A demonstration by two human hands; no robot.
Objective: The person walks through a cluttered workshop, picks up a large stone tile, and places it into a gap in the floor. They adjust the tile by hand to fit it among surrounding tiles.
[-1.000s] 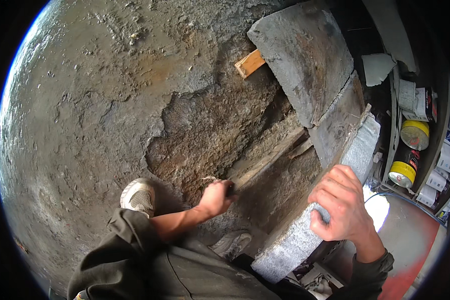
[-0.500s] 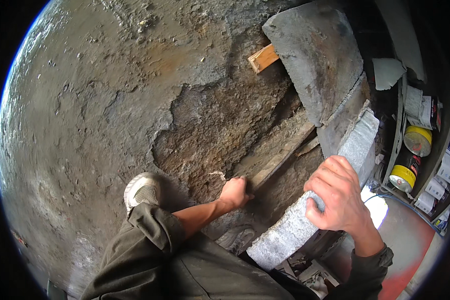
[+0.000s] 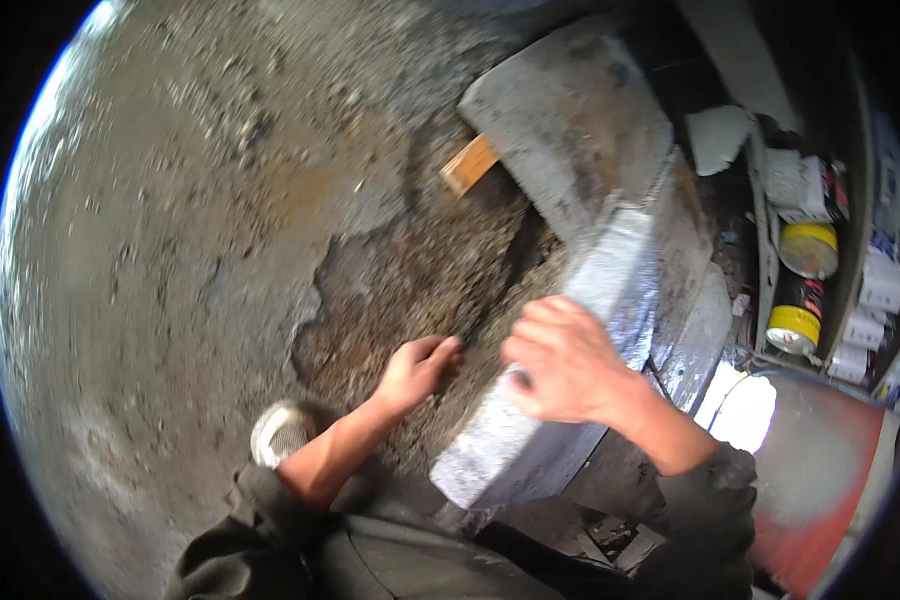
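My right hand (image 3: 565,360) is closed over the rough, pale upper edge of a thick grey stone slab (image 3: 490,450). The slab stands on its long side, slanting from near my legs up to the right. To its left, my left hand (image 3: 420,372) hovers over or rests on the dug-out soil (image 3: 370,295), fingers curled; whatever is under them is hidden and blurred. A flat, broad stone slab (image 3: 580,110) lies farther off, with a short wooden block (image 3: 470,165) sticking out from beneath its left edge.
My light shoe (image 3: 282,432) stands on the muddy ground (image 3: 190,300) at lower left. At right, a shelf holds yellow-and-black cans (image 3: 795,328) and small white boxes (image 3: 852,360). A red-and-grey surface (image 3: 820,480) is at lower right, and broken pieces (image 3: 635,550) lie near my legs.
My right hand has brought the stone slab leftward, over where the wooden strip showed. My left hand has come off that strip and shifted left. The view has also shifted.
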